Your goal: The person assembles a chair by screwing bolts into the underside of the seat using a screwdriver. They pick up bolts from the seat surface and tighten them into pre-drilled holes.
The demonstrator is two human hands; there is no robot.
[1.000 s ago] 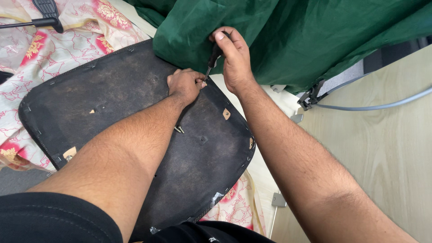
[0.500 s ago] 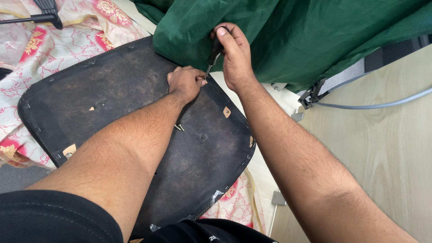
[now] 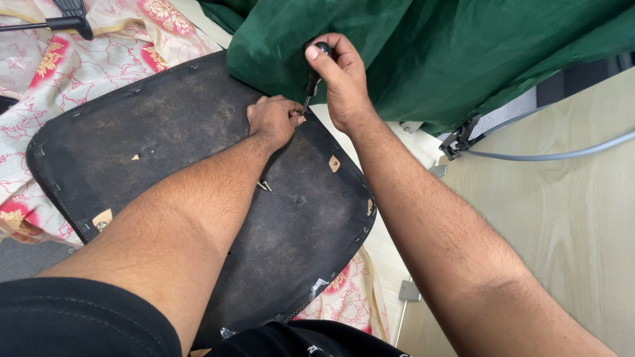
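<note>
- Right hand (image 3: 340,79) is closed in a fist grip round a black-handled screwdriver (image 3: 312,79), thumb capping the handle top, shaft near upright with its tip down at the far edge of the seat base.
- Left hand (image 3: 272,120) is curled, fingertips pinched at the screwdriver tip, at 7 o'clock of the right hand; whatever it steadies is too small to tell.
- The black chair seat base (image 3: 165,152) lies underside up on a floral cloth (image 3: 99,63), spanning the frame's middle; the work point sits at its 1 o'clock edge.
- Green fabric (image 3: 430,53) bunches at 12 o'clock, touching that edge.
- Two loose screws (image 3: 264,186) lie on the base at 6 o'clock of the left hand, half under the forearm.
- Small tan tabs with fasteners: one (image 3: 335,163) at 4 o'clock of the left hand, one (image 3: 101,219) near the 8 o'clock corner.
- A grey cable (image 3: 562,155) and black clip (image 3: 460,140) lie on the wooden floor (image 3: 562,218) at 3 o'clock.
- Step, as judged: working a fastener at the far edge with the driver.
- Next move calls for keeping the tip seated, downward pressure and a straight shaft while turning; a slip could jab the left fingers.
</note>
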